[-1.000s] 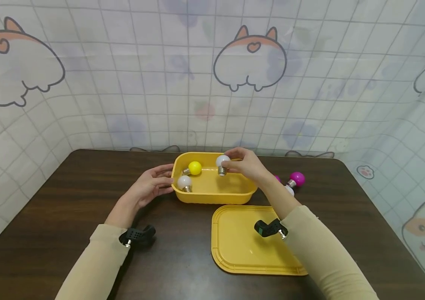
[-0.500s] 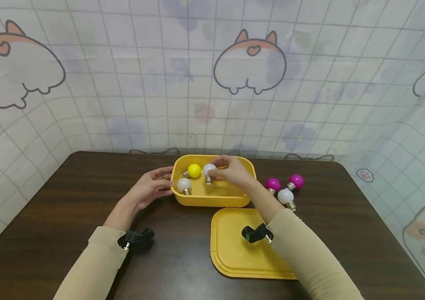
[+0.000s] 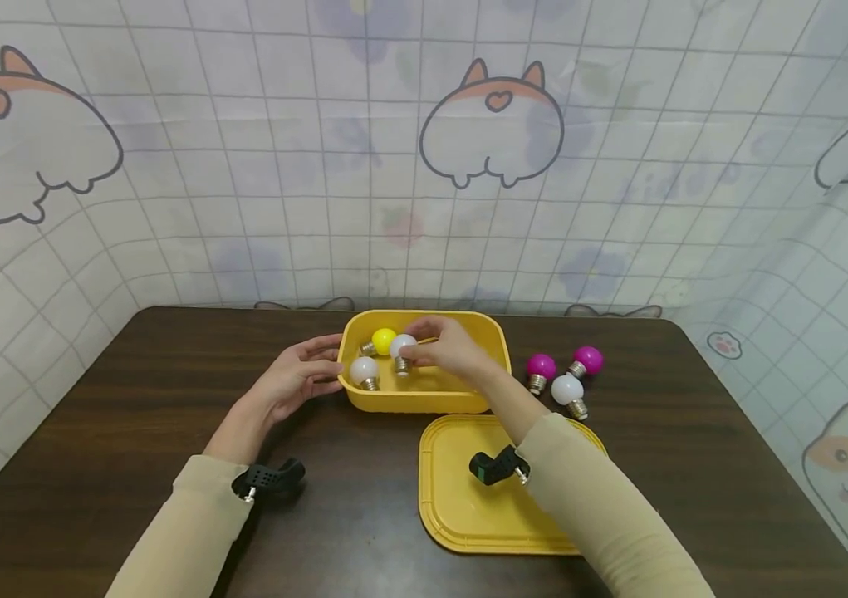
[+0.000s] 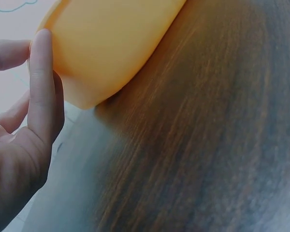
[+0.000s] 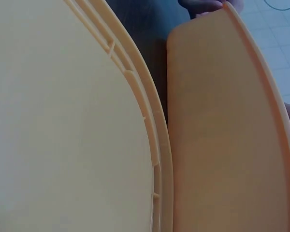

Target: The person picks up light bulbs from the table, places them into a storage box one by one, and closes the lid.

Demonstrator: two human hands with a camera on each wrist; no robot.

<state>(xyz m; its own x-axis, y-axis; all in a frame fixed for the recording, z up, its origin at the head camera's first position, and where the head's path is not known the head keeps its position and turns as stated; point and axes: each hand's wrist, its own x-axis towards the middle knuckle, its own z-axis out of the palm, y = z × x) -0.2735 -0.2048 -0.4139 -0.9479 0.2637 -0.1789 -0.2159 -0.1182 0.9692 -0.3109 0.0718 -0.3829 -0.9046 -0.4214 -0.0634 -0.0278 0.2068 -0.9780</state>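
A yellow plastic box (image 3: 416,402) stands near the back of the table. My left hand (image 3: 296,378) rests its extended fingers against the box's left end; in the left wrist view the thumb (image 4: 41,82) lies straight along the box wall (image 4: 111,43). Over the inside of the box, my right hand (image 3: 453,353) pinches a white light bulb (image 3: 403,344) with its metal base pointing down. Beside that bulb, a yellow light bulb (image 3: 384,340) lies in the box. Another white bulb (image 3: 364,370) lies in the front left corner.
In front of the box lies a flat yellow lid (image 3: 491,519), partly under the right forearm. To the right of the box are two magenta bulbs (image 3: 541,365) and a white bulb (image 3: 567,389). A patterned cloth (image 3: 319,208) hangs behind the table.
The right hand has carried its white bulb leftward and lower inside the box, close to the yellow bulb. Loose bulbs at the right have come into view. The left hand stays at the box's end.
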